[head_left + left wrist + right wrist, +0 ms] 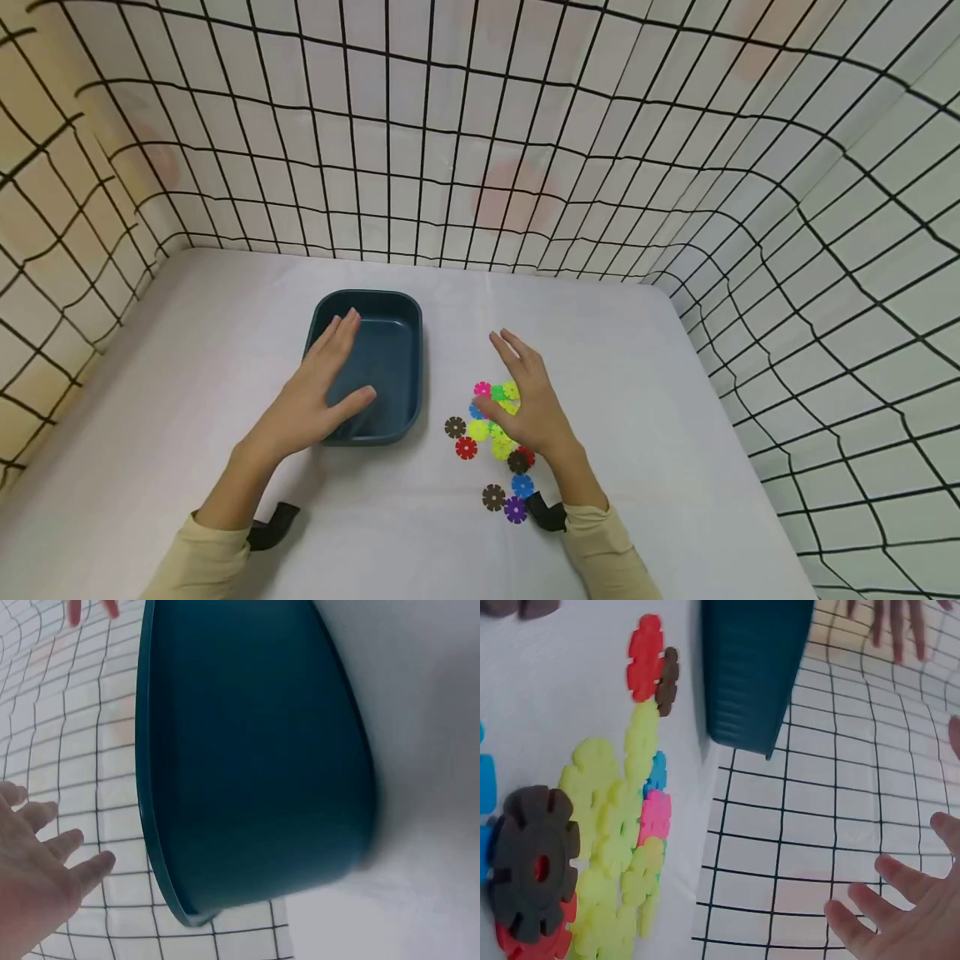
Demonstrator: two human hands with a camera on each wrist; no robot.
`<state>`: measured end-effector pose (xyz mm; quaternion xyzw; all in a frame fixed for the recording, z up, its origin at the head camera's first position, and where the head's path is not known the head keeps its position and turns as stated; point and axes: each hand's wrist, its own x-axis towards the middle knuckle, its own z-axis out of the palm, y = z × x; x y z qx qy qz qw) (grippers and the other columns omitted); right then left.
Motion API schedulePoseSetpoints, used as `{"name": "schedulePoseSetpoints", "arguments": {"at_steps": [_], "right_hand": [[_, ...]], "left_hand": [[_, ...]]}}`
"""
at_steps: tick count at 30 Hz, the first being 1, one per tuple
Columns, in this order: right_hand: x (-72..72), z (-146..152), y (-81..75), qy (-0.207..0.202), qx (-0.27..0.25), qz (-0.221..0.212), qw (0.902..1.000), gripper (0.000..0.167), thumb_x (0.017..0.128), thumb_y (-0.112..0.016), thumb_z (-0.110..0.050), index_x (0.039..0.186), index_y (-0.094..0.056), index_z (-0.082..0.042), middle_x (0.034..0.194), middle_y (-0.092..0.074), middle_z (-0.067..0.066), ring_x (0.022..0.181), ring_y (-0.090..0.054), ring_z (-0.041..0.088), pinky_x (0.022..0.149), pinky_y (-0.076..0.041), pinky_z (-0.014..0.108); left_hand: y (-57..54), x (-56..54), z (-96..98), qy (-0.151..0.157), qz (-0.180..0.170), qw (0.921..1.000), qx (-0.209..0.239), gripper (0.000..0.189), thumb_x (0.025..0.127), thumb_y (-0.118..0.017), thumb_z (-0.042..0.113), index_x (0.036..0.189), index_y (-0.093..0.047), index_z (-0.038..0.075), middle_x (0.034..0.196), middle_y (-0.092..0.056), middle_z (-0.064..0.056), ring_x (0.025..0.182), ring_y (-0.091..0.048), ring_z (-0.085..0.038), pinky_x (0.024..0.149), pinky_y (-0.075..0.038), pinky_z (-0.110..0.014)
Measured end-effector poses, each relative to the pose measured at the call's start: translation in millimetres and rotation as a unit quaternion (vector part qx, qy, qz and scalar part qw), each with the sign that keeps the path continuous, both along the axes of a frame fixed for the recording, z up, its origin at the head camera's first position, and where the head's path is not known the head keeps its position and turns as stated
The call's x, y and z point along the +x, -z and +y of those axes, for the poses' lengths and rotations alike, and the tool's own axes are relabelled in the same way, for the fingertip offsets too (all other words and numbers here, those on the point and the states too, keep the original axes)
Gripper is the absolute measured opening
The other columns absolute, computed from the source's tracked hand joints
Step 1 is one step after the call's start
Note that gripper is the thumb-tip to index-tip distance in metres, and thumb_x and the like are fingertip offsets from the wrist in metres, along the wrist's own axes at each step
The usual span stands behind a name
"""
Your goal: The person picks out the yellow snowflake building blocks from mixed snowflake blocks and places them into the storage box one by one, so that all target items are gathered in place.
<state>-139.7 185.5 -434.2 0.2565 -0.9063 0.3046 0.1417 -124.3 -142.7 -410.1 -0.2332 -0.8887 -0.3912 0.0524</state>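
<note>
My left hand (318,387) hovers over the left side of a dark teal plastic bin (386,367), fingers extended and thumb spread, holding nothing. In the left wrist view the bin's wall (255,750) fills the middle, apart from the fingers (64,844). My right hand (528,404) is held with straight, spread fingers above a loose pile of colourful notched plastic discs (501,450). Yellow, red, blue, pink, green, purple and brown ones show; the hand hides part of the pile. In the right wrist view a brown disc (536,862) lies nearest, and the fingers (904,881) touch nothing.
A white cloth covers the table (420,525). Black wire grid panels (450,142) stand along its back and sides. Below each wrist a black curved piece (547,512) shows by the sleeve. A brown disc (493,497) and a purple disc (515,510) lie at the pile's near end.
</note>
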Motion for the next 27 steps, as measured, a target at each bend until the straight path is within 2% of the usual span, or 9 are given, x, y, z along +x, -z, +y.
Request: {"name": "schedulePoseSetpoints", "arguments": {"at_steps": [3,5,7,10,11,16,21,24,27], "right_hand": [[0.1,5.2,-1.9,-0.022,-0.094,-0.058,0.9936,0.078,0.087,-0.062,-0.042,0.154,-0.028,-0.022,0.158,-0.033,0.005,0.142,-0.036,0.028,0.108,-0.040,0.060],[0.9,9.6,-4.5,-0.037,-0.146,-0.074,0.9859,0.075,0.089,-0.061,-0.038,0.154,-0.029,-0.020,0.155,-0.037,0.007,0.137,-0.042,0.029,0.106,-0.043,0.058],[2.3,13.9,-7.3,-0.045,-0.189,-0.087,0.9771,0.073,0.089,-0.061,-0.031,0.154,-0.029,-0.020,0.153,-0.040,0.008,0.132,-0.047,0.030,0.103,-0.045,0.058],[3.2,19.1,-9.6,-0.047,-0.227,-0.095,0.9682,0.073,0.087,-0.061,-0.019,0.153,-0.029,-0.019,0.150,-0.044,0.010,0.129,-0.050,0.030,0.102,-0.045,0.059],[3.3,20.1,-9.9,-0.046,-0.234,-0.096,0.9665,0.074,0.086,-0.060,-0.016,0.153,-0.030,-0.019,0.149,-0.044,0.011,0.128,-0.050,0.030,0.102,-0.045,0.059],[5.3,22.4,-9.6,-0.036,-0.235,-0.093,0.9670,0.071,0.085,-0.061,-0.014,0.151,-0.034,-0.017,0.144,-0.049,0.012,0.124,-0.051,0.037,0.101,-0.047,0.057],[9.4,28.2,-6.7,-0.022,-0.240,-0.071,0.9679,0.061,0.084,-0.063,-0.009,0.142,-0.046,-0.010,0.133,-0.059,0.016,0.111,-0.058,0.028,0.097,-0.051,0.045],[13.1,34.1,-3.3,-0.011,-0.247,-0.064,0.9668,0.054,0.082,-0.065,0.000,0.135,-0.052,-0.002,0.126,-0.063,0.019,0.104,-0.058,0.027,0.095,-0.051,0.038],[16.9,39.3,-1.8,0.005,-0.240,-0.064,0.9687,0.051,0.080,-0.067,0.007,0.130,-0.054,0.006,0.121,-0.064,0.023,0.101,-0.059,0.032,0.093,-0.052,0.035]], "left_hand": [[-1.4,1.8,-7.8,0.009,-0.033,0.9974,0.063,0.085,0.095,-0.060,0.027,0.158,-0.002,0.025,0.166,-0.001,-0.001,0.154,0.003,-0.030,0.112,-0.011,-0.074],[-2.2,3.5,-13.8,0.018,-0.044,0.9933,0.106,0.080,0.098,-0.055,0.022,0.158,-0.003,0.024,0.166,-0.002,-0.003,0.154,0.000,-0.028,0.121,-0.012,-0.058],[-3.4,5.4,-19.9,0.024,-0.058,0.9861,0.154,0.073,0.100,-0.049,0.018,0.158,-0.005,0.024,0.166,-0.004,-0.002,0.154,-0.005,-0.020,0.124,-0.017,-0.034],[-3.3,6.4,-27.8,0.024,-0.072,0.9729,0.219,0.065,0.101,-0.043,0.013,0.158,-0.012,0.022,0.166,-0.011,-0.003,0.150,-0.017,-0.009,0.110,-0.024,-0.004],[-3.0,6.5,-29.7,0.019,-0.077,0.9689,0.234,0.064,0.101,-0.042,0.012,0.158,-0.014,0.022,0.165,-0.013,-0.002,0.149,-0.020,-0.008,0.108,-0.026,-0.003],[5.4,6.6,-34.5,-0.027,-0.100,0.9624,0.251,0.062,0.101,-0.043,0.016,0.157,-0.017,0.018,0.164,-0.019,-0.004,0.147,-0.025,-0.015,0.103,-0.030,-0.001],[23.3,5.0,-38.5,-0.076,-0.135,0.9566,0.247,0.061,0.102,-0.043,0.022,0.157,-0.018,0.019,0.164,-0.018,-0.004,0.150,-0.020,-0.018,0.104,-0.025,0.001],[32.6,2.7,-41.2,-0.089,-0.164,0.9499,0.251,0.062,0.102,-0.043,0.024,0.157,-0.016,0.019,0.165,-0.015,-0.008,0.151,-0.016,-0.025,0.122,-0.021,-0.022],[38.9,-0.4,-43.4,-0.090,-0.190,0.9429,0.259,0.064,0.102,-0.044,0.026,0.158,-0.013,0.016,0.165,-0.012,-0.012,0.151,-0.013,-0.033,0.122,-0.011,-0.056]]}}
